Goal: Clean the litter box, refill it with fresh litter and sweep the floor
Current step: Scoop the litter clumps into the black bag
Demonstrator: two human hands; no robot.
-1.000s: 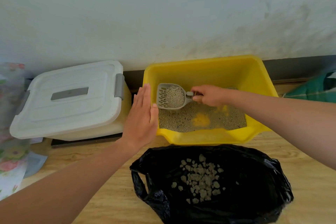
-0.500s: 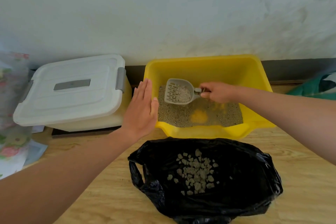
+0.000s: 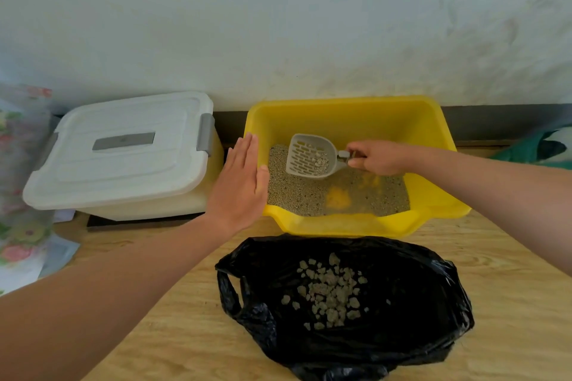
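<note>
– Yellow litter box: where does it sit?
– Centre of the frame, on the wood floor, its back toward the white wall. Grey litter covers most of its bottom, and a bare yellow patch shows near the front middle.
– And the right hand?
– It reaches in from the right of the frame, fingers clamped on the handle of a grey scoop. The scoop is inside the box, just above the litter, its slotted bowl pointing left. A small heap of grains lies in the bowl.
– The left hand?
– Flat against the box's left wall, fingers straight and together, pointing up the frame, thumb at the rim. It holds nothing.
– What lies below the box?
– A black bag, lower centre, its mouth spread open on the floor just beside the box's front lip. Pale clumps sit in a pile inside it.
– Anything else?
– A white bin, lid on, with grey clips, close beside the box at centre left. Flowered cloth fills the far left edge. Something green shows at the right edge, too cropped to tell what it is.
</note>
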